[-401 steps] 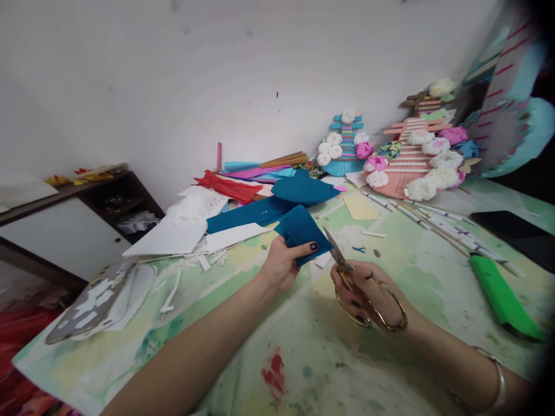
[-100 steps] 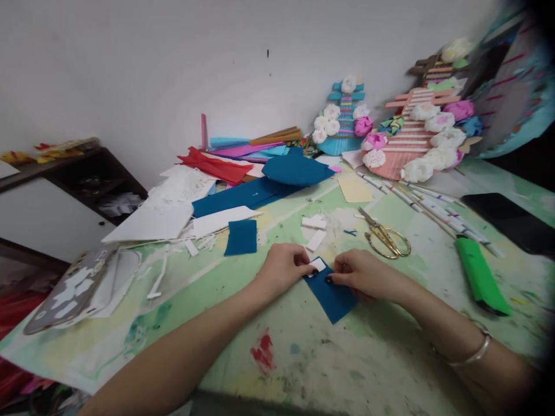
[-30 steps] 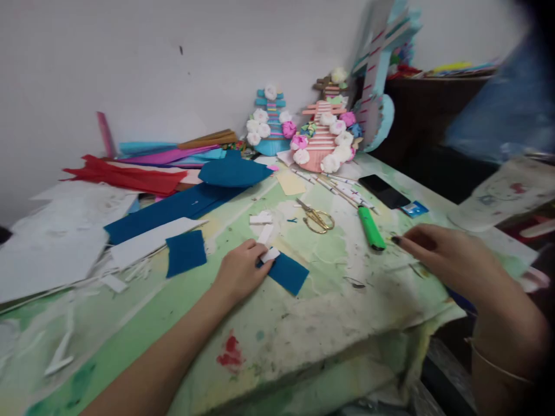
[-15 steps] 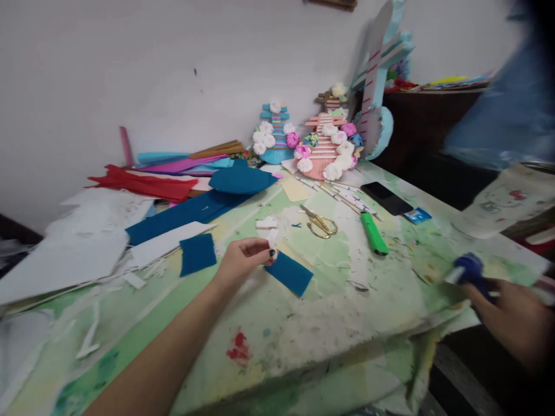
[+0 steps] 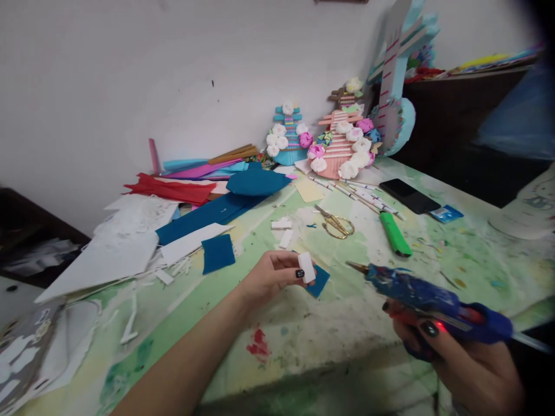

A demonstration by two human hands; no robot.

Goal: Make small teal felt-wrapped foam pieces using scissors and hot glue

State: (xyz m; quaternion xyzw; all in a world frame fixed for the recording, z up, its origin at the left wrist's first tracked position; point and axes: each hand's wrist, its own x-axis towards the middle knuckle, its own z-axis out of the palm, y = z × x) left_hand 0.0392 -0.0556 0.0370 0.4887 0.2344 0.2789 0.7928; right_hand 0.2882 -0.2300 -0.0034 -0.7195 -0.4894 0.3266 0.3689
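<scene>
1. Small white piece [image 5: 306,268], pinched between thumb and fingers of the left hand [image 5: 272,275], partly hiding a blue rectangle [image 5: 321,281] on the table [image 5: 173,315]
2. Right hand [image 5: 470,359] gripping a blue glue gun [image 5: 416,292], nozzle [image 5: 358,266] apart from the piece
3. Gold scissors [image 5: 333,221] lying beyond

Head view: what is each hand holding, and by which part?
The left hand pinches a small white piece by its lower part; the right hand grips a blue glue gun by its handle.

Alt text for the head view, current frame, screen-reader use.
The right hand holds a blue glue gun, its red light on, while the left hand pinches a small white piece near a blue rectangle. Gold-handled scissors lie beyond on the paint-stained table.
</scene>
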